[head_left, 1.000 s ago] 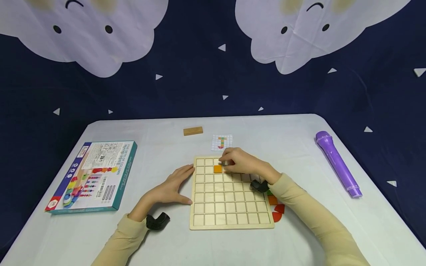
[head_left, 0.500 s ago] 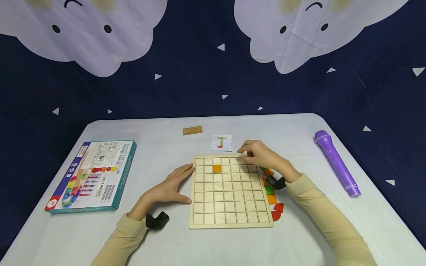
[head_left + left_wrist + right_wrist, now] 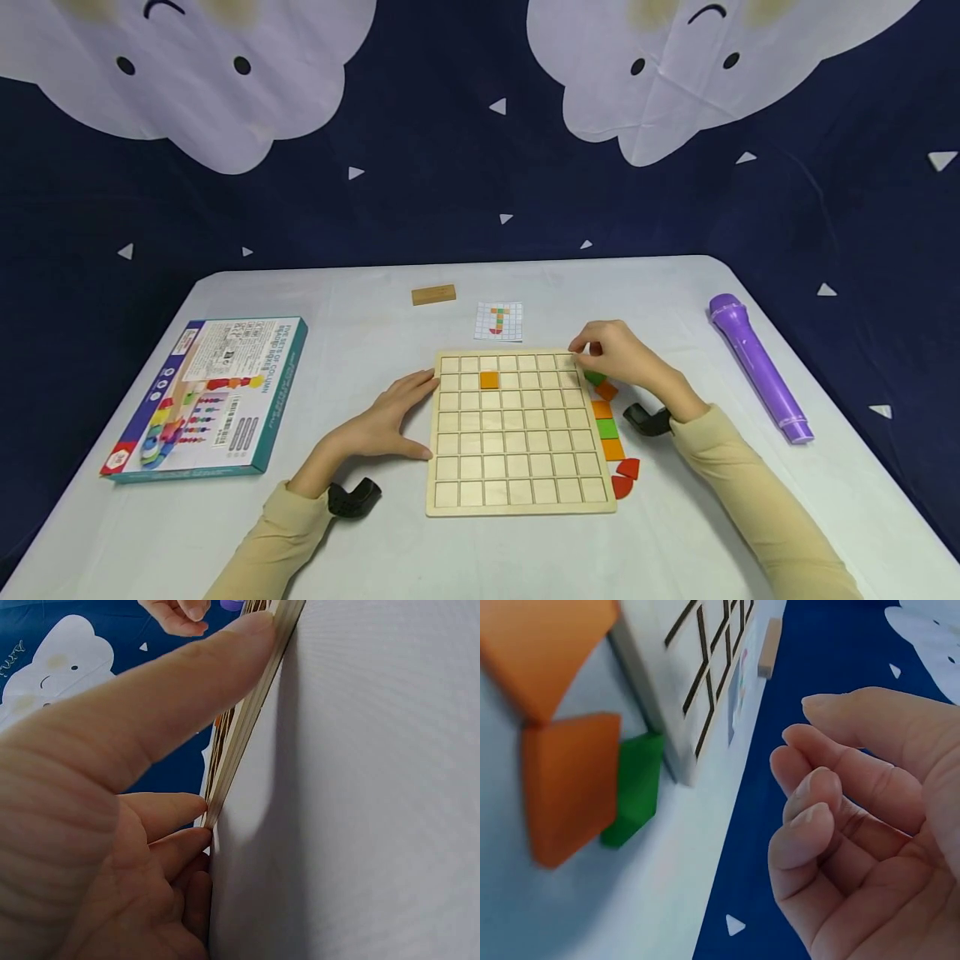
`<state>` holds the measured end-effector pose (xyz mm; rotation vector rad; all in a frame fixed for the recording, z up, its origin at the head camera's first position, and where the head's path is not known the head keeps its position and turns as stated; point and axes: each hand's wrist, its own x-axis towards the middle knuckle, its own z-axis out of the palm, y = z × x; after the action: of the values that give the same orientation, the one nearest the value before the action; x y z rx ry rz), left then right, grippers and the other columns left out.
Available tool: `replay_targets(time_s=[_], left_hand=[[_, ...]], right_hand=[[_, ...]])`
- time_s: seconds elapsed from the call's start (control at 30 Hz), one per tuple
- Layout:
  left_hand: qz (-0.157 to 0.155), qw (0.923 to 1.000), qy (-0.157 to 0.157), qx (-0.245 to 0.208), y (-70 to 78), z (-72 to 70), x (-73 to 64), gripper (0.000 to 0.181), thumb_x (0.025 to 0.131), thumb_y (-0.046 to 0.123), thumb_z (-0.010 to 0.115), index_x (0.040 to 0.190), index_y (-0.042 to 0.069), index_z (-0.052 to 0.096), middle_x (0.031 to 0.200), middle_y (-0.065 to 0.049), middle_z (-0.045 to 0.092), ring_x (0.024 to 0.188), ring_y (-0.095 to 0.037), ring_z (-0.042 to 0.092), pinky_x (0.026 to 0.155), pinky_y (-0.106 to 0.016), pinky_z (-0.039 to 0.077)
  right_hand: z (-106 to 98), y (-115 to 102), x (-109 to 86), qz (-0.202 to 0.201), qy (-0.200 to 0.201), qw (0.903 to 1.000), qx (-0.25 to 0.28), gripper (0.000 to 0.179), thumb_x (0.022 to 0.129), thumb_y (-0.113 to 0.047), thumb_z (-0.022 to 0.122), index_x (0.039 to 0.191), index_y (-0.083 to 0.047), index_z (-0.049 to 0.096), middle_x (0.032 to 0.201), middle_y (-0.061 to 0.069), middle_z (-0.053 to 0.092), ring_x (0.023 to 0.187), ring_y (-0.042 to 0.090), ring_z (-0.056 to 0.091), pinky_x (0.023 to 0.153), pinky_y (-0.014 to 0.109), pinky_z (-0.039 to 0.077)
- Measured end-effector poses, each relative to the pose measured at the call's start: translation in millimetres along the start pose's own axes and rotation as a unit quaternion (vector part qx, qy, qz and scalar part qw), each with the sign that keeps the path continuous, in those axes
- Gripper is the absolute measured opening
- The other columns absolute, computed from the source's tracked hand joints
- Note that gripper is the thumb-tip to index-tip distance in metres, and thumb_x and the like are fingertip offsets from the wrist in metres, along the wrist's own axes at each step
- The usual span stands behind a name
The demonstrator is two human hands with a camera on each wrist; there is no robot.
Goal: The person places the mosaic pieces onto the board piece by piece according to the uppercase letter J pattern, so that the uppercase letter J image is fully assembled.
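That pale gridded board (image 3: 514, 443) bears one orange tile (image 3: 489, 380); wide left grip (image 3: 386, 423) touches it, right grip (image 3: 621, 354) curls loosely, narrow.

Landmark: grid board (image 3: 521, 467). Left of it, fine print on the box (image 3: 206, 398): we cannot read it. Beyond it, pattern card (image 3: 498, 322): squares too small for us to count. Right of it, right-wrist view: first orange tile (image 3: 547, 645), cut off by the frame; green tile (image 3: 639, 784), partly hidden behind second orange tile (image 3: 574, 784).
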<state>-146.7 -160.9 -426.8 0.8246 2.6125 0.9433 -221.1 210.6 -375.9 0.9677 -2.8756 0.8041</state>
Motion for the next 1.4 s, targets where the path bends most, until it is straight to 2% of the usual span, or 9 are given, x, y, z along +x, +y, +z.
replay_targets(time_s=[0.33, 0.6, 0.73, 1.07, 1.4], left_hand=[[-0.004, 1.0, -0.003, -0.004, 0.0, -0.8, -0.6, 0.101, 0.069, 0.034, 0.08, 0.147, 0.0, 0.025, 0.156, -0.021, 0.017, 0.143, -0.042, 0.014, 0.11, -0.066, 0.016], [-0.005, 1.0, -0.003, -0.005, 0.0, -0.7, -0.7, 0.101, 0.07, 0.034, 0.08, 0.147, 0.001, 0.025, 0.156, -0.02, 0.017, 0.143, -0.042, 0.014, 0.111, -0.066, 0.015], [-0.001, 1.0, -0.003, -0.002, 0.3, -0.6, -0.8, 0.1, 0.07, 0.034, 0.08, 0.147, 0.0, 0.026, 0.156, -0.021, 0.018, 0.143, -0.042, 0.015, 0.111, -0.065, 0.016], [-0.001, 1.0, -0.001, -0.003, 0.5, 0.0, -1.5, 0.1, 0.07, 0.033, 0.08, 0.147, 0.0, 0.026, 0.156, -0.021, 0.018, 0.143, -0.043, 0.015, 0.11, -0.066, 0.016], [-0.004, 1.0, -0.002, -0.006, 2.4, -1.0, -1.4, 0.101, 0.069, 0.034, 0.08, 0.147, 0.0, 0.025, 0.156, -0.021, 0.018, 0.143, -0.043, 0.014, 0.111, -0.066, 0.016]], right_hand=[[-2, 10, -13.3, 0.041, -0.007, 0.9991, -0.006, 0.012, 0.082, -0.011, 0.069, 0.089, -0.002, 0.073, 0.081, 0.007, 0.069, 0.06, 0.009, 0.047, 0.053, 0.019, 0.039], [-4, 17, -23.1, 0.105, -0.031, 0.994, 0.0, 0.016, 0.083, -0.011, 0.066, 0.09, 0.002, 0.072, 0.081, 0.011, 0.071, 0.063, 0.009, 0.052, 0.054, 0.02, 0.043], [-2, 20, -27.4, 0.123, -0.041, 0.9916, 0.002, 0.017, 0.082, -0.011, 0.066, 0.089, 0.004, 0.072, 0.08, 0.013, 0.072, 0.064, 0.011, 0.054, 0.055, 0.021, 0.044], [4, 22, -29.5, 0.117, -0.047, 0.992, -0.007, 0.023, 0.077, -0.013, 0.073, 0.091, 0.005, 0.071, 0.078, 0.011, 0.069, 0.068, 0.012, 0.055, 0.061, 0.023, 0.046], [7, 17, -26.8, 0.132, -0.03, 0.9906, -0.016, 0.022, 0.074, -0.011, 0.074, 0.089, 0.005, 0.069, 0.081, 0.014, 0.069, 0.07, 0.015, 0.058, 0.063, 0.027, 0.049]])
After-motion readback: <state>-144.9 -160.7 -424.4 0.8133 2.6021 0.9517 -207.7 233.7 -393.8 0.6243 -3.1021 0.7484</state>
